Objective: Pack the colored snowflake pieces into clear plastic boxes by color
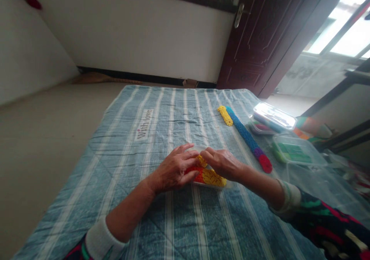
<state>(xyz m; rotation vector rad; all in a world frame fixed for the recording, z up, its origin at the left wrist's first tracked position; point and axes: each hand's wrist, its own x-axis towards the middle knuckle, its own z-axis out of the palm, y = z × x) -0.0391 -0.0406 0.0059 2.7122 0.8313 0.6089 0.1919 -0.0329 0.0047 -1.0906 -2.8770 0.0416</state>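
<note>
Strip (214, 178), yellow-orange, partly under left grip (172, 168)

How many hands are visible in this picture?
2: the left hand, at the orange part of the strip, and the right hand, beside its yellow part. No other hand shows.

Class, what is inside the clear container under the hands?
Inside the clear container, red-orange and yellow textured material shows, with more yellow between the left hand and right hand. Whatever lies beneath those hands is hidden.

Box (209, 186) lay on cloth (156, 221), knit pieces (214, 178) inside. Strips (245, 135) lay right, other boxes (300, 151) farther right. Door (266, 25) stood behind.
</note>
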